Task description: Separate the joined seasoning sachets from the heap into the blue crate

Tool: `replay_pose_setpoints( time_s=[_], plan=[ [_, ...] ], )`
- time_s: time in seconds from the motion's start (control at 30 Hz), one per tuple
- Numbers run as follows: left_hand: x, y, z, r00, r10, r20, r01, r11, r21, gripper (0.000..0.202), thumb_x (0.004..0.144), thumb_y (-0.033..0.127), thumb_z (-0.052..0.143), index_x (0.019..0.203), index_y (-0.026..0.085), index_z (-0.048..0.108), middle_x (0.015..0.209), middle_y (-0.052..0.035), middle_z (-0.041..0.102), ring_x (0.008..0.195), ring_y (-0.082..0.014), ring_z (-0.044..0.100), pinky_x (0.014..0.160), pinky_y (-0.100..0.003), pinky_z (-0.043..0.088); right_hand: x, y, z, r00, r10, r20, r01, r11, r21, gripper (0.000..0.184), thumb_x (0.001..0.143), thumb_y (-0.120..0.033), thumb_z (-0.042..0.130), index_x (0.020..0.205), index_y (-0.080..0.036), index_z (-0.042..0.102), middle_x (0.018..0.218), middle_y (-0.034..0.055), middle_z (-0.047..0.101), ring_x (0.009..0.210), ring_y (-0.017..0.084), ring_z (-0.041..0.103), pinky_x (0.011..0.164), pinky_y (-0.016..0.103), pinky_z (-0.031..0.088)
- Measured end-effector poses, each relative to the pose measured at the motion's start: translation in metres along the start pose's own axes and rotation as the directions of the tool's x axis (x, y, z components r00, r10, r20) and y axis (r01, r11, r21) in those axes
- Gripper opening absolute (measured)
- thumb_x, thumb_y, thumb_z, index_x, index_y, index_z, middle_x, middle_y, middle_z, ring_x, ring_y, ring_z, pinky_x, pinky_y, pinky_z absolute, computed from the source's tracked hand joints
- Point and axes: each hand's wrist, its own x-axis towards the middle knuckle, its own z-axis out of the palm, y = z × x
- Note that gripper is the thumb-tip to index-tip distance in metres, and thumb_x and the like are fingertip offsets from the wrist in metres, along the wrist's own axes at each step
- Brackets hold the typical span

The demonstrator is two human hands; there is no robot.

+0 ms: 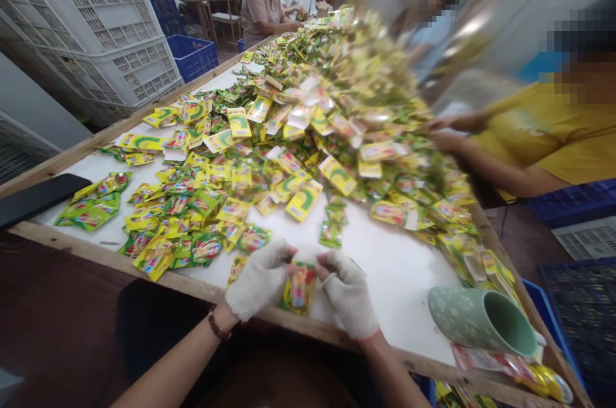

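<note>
A: Where was the packet (299,292)?

B: At the near edge of the surface (389,260), between the left hand (260,280) and the right hand (350,296), with its lower end over the wooden rim (187,286).

A: And each grip?

B: The left thumb and fingers were clamped on the packet's upper left corner. The right fingertips were curled in at its upper right edge; I couldn't tell whether they were pinching it. Both hands wore white gloves with the fingertips bare, and a bracelet (219,326) circled the left wrist.

A: Taking that packet as the clock's middle, what lay around it?

B: A short strip (332,235) of joined packets at one o'clock, loose packets (183,222) at ten, and a big heap (298,119) of packets and small yellow boxes (304,200) at twelve, blurred towards its far right.

A: Anything else nearby?

B: A green cup (457,315) lay on its side just past three. A flat black thing (43,197) rested between nine and ten.

A: Other people?

B: One in a yellow top (553,132) sat at two, hands at the heap's edge. White crates (106,23) stood stacked at eleven.
</note>
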Motion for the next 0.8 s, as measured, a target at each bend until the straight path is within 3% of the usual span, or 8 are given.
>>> replay_pose_setpoints(
  time_s=[0.17,0.43,0.53,0.6,0.67,0.8],
  plan=[
    [0.002,0.005,-0.001,1.0,0.005,-0.017,-0.004,0.999,0.048,0.03,0.069,0.037,0.068,0.091,0.016,0.066,0.094,-0.006,0.071,0.093,-0.0233,0.065,0.088,-0.041,0.052,0.002,-0.006,-0.002,0.994,-0.037,0.1,0.04,0.999,-0.024,0.015,0.081,-0.028,0.054,0.076,-0.019,0.065,0.075,0.0019,0.066,0.072,0.018,0.059,0.068,0.028,0.046],
    [-0.002,-0.002,0.003,0.999,0.035,-0.011,-0.036,0.997,-0.062,0.03,0.07,0.033,0.068,0.094,0.018,0.059,0.09,-0.0033,0.067,0.088,-0.0189,0.064,0.085,-0.036,0.052,0.008,-0.006,-0.007,0.983,0.032,0.18,-0.021,0.998,-0.064,0.021,0.081,-0.029,0.054,0.064,-0.018,0.057,0.062,-0.0016,0.055,0.063,0.014,0.051,0.058,0.025,0.04],
    [0.0,0.0,0.001,0.997,0.062,0.039,-0.064,0.996,0.055,0.023,0.072,0.032,0.066,0.089,0.017,0.062,0.09,-0.0036,0.067,0.086,-0.0187,0.062,0.082,-0.034,0.052,0.013,-0.004,-0.003,0.986,0.058,0.157,-0.065,0.997,0.038,0.011,0.079,-0.03,0.057,0.077,-0.019,0.057,0.064,-0.0031,0.054,0.06,0.013,0.05,0.055,0.023,0.041],
    [0.001,0.002,0.0,0.992,0.086,0.088,-0.096,0.988,0.123,0.018,0.076,0.031,0.062,0.087,0.018,0.063,0.089,-0.0036,0.067,0.086,-0.0187,0.062,0.081,-0.033,0.051,0.017,-0.004,-0.001,0.988,0.054,0.147,-0.066,0.995,0.079,0.016,0.078,-0.029,0.059,0.089,-0.019,0.056,0.067,-0.0035,0.055,0.06,0.013,0.052,0.055,0.023,0.043],
    [0.002,0.005,-0.001,0.99,0.079,0.118,-0.095,0.986,0.138,0.015,0.078,0.031,0.059,0.085,0.017,0.063,0.088,-0.0039,0.067,0.087,-0.0188,0.061,0.082,-0.032,0.051,0.019,-0.004,0.001,0.981,0.029,0.193,-0.037,0.999,0.038,0.014,0.079,-0.028,0.058,0.089,-0.019,0.058,0.07,-0.0023,0.059,0.064,0.013,0.054,0.057,0.023,0.044],
    [0.002,0.008,0.0,0.998,0.011,0.055,-0.011,1.0,0.004,0.022,0.075,0.032,0.064,0.09,0.017,0.058,0.09,-0.0034,0.065,0.087,-0.0188,0.062,0.079,-0.032,0.051,0.016,-0.006,-0.003,0.955,-0.079,0.286,0.102,0.993,-0.065,0.017,0.085,-0.023,0.051,0.078,-0.02,0.066,0.073,-0.0004,0.066,0.071,0.015,0.059,0.065,0.024,0.046]
  ],
)
